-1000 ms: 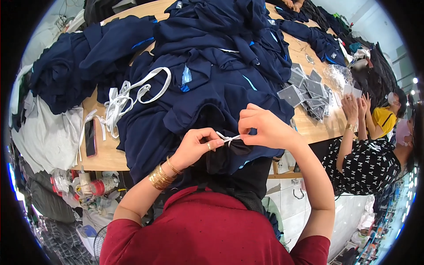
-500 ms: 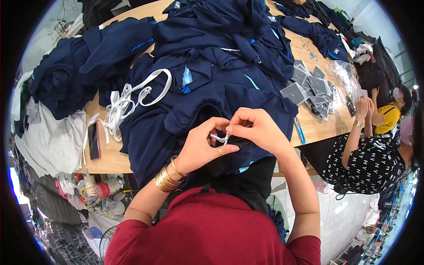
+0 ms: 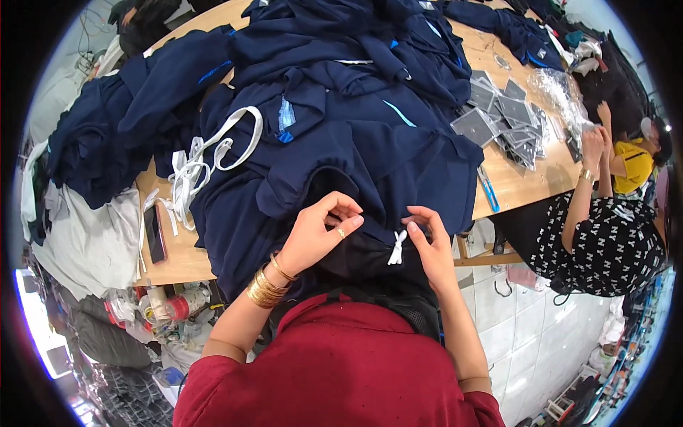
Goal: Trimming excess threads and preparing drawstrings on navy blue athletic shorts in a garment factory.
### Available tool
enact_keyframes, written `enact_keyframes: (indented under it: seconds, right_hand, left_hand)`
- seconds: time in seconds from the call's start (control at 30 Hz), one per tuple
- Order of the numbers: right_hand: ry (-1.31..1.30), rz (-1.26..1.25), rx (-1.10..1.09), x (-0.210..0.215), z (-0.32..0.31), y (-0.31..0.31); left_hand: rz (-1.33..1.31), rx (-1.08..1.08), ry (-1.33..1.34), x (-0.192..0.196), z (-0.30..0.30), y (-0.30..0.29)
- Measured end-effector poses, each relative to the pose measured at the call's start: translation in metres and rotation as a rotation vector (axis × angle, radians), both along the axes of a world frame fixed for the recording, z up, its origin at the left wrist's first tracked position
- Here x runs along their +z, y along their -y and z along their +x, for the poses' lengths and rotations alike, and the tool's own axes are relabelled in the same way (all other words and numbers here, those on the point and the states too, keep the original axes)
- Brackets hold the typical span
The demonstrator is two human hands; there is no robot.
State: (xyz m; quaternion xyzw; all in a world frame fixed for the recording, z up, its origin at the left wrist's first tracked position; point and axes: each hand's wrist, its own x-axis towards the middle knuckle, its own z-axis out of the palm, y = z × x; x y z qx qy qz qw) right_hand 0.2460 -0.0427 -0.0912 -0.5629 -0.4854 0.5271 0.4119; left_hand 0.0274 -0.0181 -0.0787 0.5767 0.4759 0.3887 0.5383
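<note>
A navy garment (image 3: 427,171) lies spread over the table's near edge in front of me. A short white cord (image 3: 397,247), knotted, hangs against the dark cloth. Just right of the cord is my right hand (image 3: 434,249), its thumb and fingers apart and its thumb tip close to the knot. My left hand (image 3: 320,231) hovers over the garment's dark opening, left of the cord. Its fingers are loosely bent, and nothing shows between them and the thumb. Gold bangles circle the left wrist.
White cord (image 3: 191,174) lies coiled at left, near a phone (image 3: 155,235). More navy garments (image 3: 313,43) are heaped behind. Toward the right are blue-handled snips (image 3: 489,188) and a pile of grey clear-wrapped pieces (image 3: 509,117). A co-worker in a patterned black top (image 3: 605,245) sits at right.
My hands have let go of the white cord and moved apart, the right one rightward and down. The knotted cord now hangs free, with looped ends showing.
</note>
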Motion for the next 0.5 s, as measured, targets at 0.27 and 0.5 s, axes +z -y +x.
enact_keyframes:
  seconds: [0.27,0.5]
  right_hand:
    - [-0.415,0.140,0.035,0.015,-0.014,0.008]
    - [-0.401,0.344,0.123,0.039,-0.019,0.002]
  left_hand:
    - [0.105,-0.278,-0.189,0.019,0.020,0.003]
    - [0.183,-0.274,-0.290,0.038,0.026,0.001]
